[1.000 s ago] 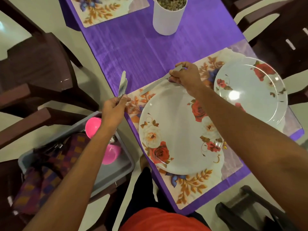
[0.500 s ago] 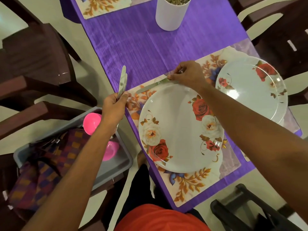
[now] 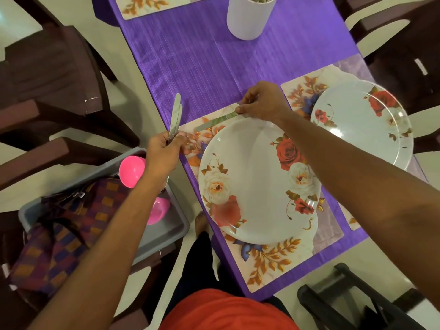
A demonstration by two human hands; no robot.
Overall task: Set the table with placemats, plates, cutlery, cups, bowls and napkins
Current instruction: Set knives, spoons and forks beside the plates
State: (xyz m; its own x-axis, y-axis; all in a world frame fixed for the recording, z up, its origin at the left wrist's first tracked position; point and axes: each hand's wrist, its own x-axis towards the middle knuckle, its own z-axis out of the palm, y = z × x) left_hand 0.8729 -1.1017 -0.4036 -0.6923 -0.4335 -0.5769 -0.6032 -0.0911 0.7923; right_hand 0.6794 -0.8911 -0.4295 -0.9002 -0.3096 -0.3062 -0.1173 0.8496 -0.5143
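A white plate with roses (image 3: 252, 177) sits on a floral placemat (image 3: 281, 263) on the purple table. My right hand (image 3: 262, 101) pinches the handle of a table knife (image 3: 215, 121) that lies flat on the placemat along the plate's far rim. My left hand (image 3: 163, 153) grips two more knives (image 3: 175, 115), blades pointing up, just left of the table edge. A second rose plate (image 3: 362, 125) rests on another placemat (image 3: 300, 91) to the right.
A grey tub (image 3: 164, 236) on a chair at lower left holds two pink cups (image 3: 132, 171) and checked napkins (image 3: 66, 225). A white cylinder (image 3: 248, 17) stands mid-table, a third placemat (image 3: 152, 5) lies at the far end. Dark chairs surround the table.
My right hand has lowered the knife from a tilted hold to flat on the placemat beside the plate's far rim. My left hand stayed put with its knives.
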